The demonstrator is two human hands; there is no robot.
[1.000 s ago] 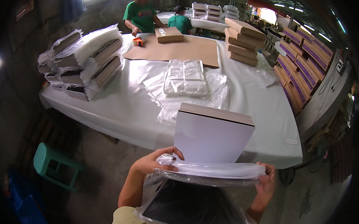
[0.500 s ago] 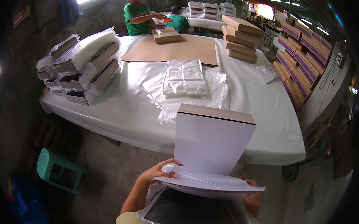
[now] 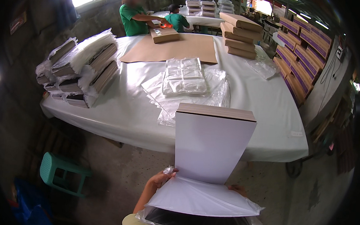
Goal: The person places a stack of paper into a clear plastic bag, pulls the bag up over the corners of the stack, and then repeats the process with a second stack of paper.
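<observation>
the left hand (image 3: 164, 177), in the head view, has its fingers closed on a bunched edge of soft, clear plastic film (image 3: 208, 198), beside the lower left edge of a thick, white-faced rectangular stack (image 3: 212, 148); the right hand (image 3: 238, 190) is by the opposite edge, mostly hidden, so its grip cannot be told. the stack rises between the hands, before the white-covered table (image 3: 264, 104), its lower end meeting the film; whether it sits inside is unclear. holding from both sides probably steadies the slippery film. the stack's face is smooth, its top beige and finely layered above a thin dark line. nearer the body, a flat black panel (image 3: 195, 220) shows under crinkled film. glossy, clear plastic sleeves (image 3: 184, 76) lie piled on the table, perhaps for easy reach.
</observation>
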